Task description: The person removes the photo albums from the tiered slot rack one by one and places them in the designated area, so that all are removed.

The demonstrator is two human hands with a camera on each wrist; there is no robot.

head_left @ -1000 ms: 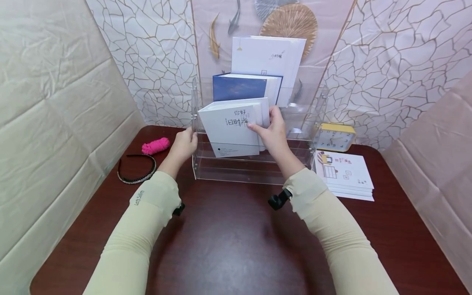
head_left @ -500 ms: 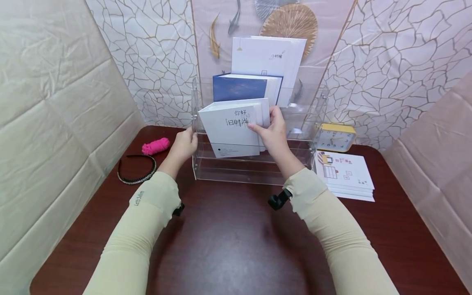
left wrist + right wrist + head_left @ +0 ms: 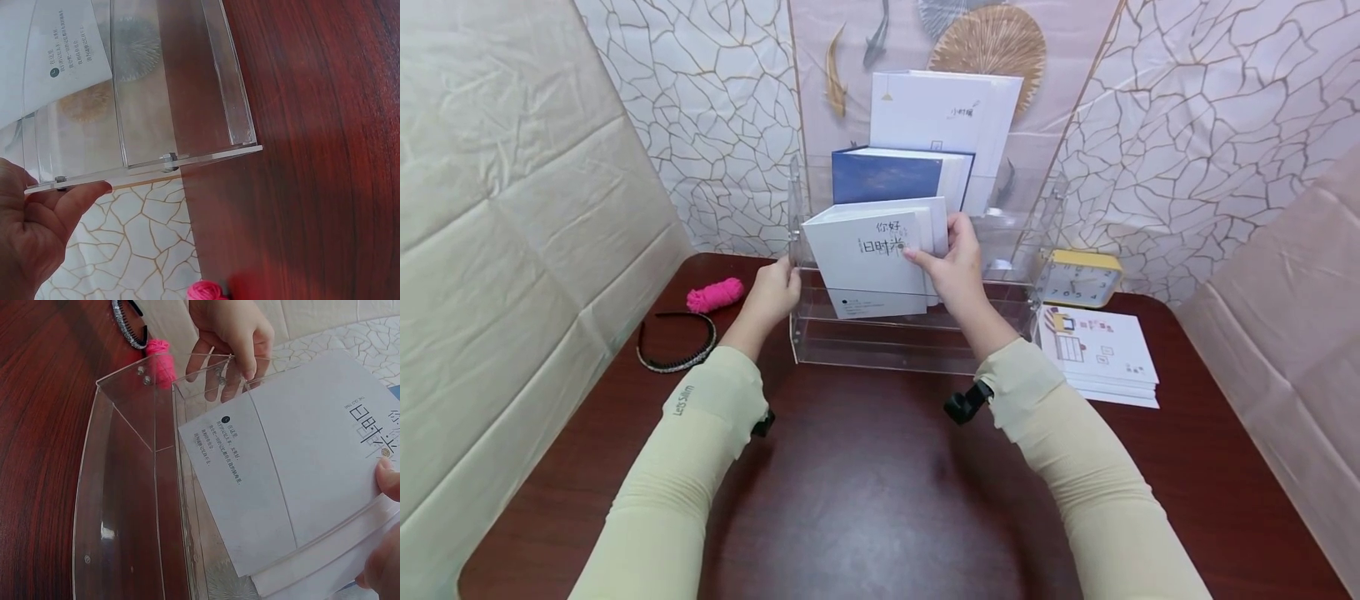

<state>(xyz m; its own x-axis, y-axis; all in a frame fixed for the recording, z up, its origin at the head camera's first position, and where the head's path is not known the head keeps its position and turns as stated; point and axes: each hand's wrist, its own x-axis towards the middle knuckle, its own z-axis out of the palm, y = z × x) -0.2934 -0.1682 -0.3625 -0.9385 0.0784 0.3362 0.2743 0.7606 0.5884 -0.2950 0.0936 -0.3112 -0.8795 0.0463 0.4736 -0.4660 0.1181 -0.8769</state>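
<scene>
A clear acrylic tiered rack stands on the table. My left hand grips the edge of its left side panel; in the right wrist view the thumb lies on one side and the fingers show through the panel. My right hand holds a white book with dark Chinese lettering by its right edge, thumb on the front cover. The book sits tilted in a front tier, its lower part behind a clear front strip. Behind it rise a blue book and, farther back, a taller white book.
Right of the rack lie a stack of white books and a yellow-framed clock. On the left are a bundle of pink yarn and a black headband. Curtain walls border the dark red table.
Both hands keep their holds and the books stay put. The whole head view has shifted up very slightly.
</scene>
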